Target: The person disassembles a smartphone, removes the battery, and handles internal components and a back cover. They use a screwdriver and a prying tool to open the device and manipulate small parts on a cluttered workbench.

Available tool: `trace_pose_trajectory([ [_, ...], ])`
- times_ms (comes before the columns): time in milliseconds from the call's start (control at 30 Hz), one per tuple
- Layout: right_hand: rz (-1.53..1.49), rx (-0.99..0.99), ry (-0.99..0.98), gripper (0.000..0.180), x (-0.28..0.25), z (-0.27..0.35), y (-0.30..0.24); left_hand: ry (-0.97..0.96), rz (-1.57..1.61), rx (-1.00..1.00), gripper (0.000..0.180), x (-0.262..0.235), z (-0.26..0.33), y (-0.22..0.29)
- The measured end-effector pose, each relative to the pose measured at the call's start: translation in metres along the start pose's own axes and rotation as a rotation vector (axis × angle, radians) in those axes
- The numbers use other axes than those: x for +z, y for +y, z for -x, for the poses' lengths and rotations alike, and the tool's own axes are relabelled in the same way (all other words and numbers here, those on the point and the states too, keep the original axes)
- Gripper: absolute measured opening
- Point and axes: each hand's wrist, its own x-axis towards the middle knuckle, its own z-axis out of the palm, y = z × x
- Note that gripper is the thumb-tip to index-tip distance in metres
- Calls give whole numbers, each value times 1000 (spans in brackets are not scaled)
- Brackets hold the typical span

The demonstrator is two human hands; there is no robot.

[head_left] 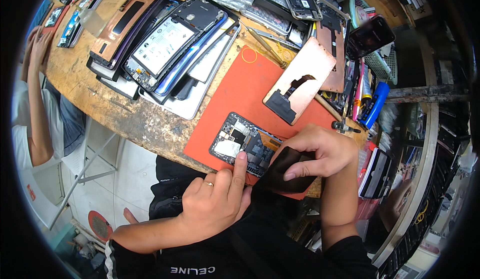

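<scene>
An opened phone (pixel 228 148) with its circuit board and a white patch exposed lies on an orange-red mat (pixel 220 99). My left hand (pixel 215 194), with a ring on one finger, rests its stretched index fingertip on the phone's inner parts. Its other fingers are curled and its thumb is partly hidden. My right hand (pixel 325 151) grips a dark, glossy flat panel (pixel 282 174), tilted up over the phone's right end. The thumb lies on the panel's face; the fingers behind are hidden. Whether panel and phone are joined, I cannot tell.
A copper-coloured plate (pixel 315 74) lies on the mat's far right, near a screwdriver (pixel 265 44). Stacked phone parts (pixel 165 44) fill the left of the worn wooden table (pixel 120 114). Tools and a blue object (pixel 375 104) stand right. Another person's hand (pixel 40 46) is far left.
</scene>
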Motion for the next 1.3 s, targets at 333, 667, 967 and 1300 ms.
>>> trace_pose_trajectory([
  [333, 23, 4, 10, 34, 3, 2, 7, -43, 152, -26, 86, -14, -12, -5],
  [667, -22, 40, 19, 30, 4, 2, 1, 31, 102, -26, 83, -1, -5, 0],
  [967, -33, 43, 24, 32, 1, -2, -3, 40, 17, 11, 80, -2, -9, 0],
  [1300, -53, 8, 42, 29, 5, -2, 2, 13, 39, -20, 75, -7, -14, 8],
])
